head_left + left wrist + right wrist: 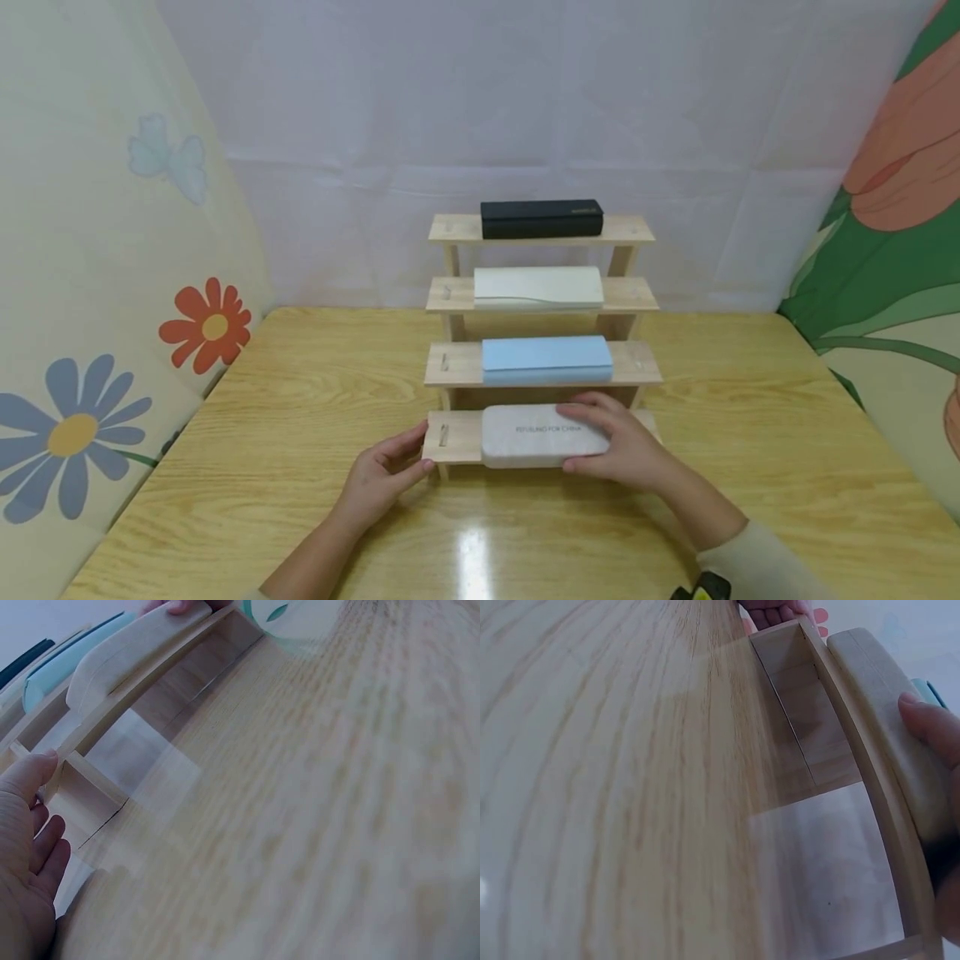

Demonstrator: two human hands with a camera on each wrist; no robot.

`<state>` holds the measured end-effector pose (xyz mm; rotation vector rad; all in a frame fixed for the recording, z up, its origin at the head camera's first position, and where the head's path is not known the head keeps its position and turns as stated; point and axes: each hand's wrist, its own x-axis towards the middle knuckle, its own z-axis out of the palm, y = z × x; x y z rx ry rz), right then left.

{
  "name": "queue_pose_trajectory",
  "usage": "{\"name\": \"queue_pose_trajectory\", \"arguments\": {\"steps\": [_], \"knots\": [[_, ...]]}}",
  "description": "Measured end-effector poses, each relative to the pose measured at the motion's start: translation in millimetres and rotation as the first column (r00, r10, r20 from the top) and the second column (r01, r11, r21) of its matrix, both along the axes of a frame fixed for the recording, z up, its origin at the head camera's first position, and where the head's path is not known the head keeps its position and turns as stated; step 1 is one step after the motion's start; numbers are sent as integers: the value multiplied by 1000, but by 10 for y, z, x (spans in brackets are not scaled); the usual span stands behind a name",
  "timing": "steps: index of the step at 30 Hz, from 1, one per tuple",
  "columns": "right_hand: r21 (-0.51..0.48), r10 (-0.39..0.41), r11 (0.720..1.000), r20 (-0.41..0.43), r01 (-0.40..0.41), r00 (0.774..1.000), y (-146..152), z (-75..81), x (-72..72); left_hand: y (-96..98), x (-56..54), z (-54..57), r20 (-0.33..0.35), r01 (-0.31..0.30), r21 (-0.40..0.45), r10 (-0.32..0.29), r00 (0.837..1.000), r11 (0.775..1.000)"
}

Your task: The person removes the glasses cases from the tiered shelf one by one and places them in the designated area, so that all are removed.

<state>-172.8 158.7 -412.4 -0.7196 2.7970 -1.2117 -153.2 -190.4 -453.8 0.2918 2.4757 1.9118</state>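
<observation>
The right hand point(621, 443) gripped a white oblong case point(519, 447), likely light, stiff, best held across its width; the left hand point(381, 482) pinched a tiered wooden stand point(459, 440).

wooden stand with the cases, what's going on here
A person's right hand grips a white rounded rectangular case on the bottom step of a pale wooden four-step stand, while the left hand holds that step's left end. Above it, a light blue oblong case, a cream oblong case and a black oblong case sit one to a step, going up.
</observation>
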Motion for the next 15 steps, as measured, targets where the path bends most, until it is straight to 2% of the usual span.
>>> {"name": "queue_pose_trajectory", "arguments": {"steps": [15], "knots": [[-50, -22, 999, -12, 22, 1000, -9, -18, 12, -2, 7, 1, -10, 0, 0, 0, 1000, 1000]]}}
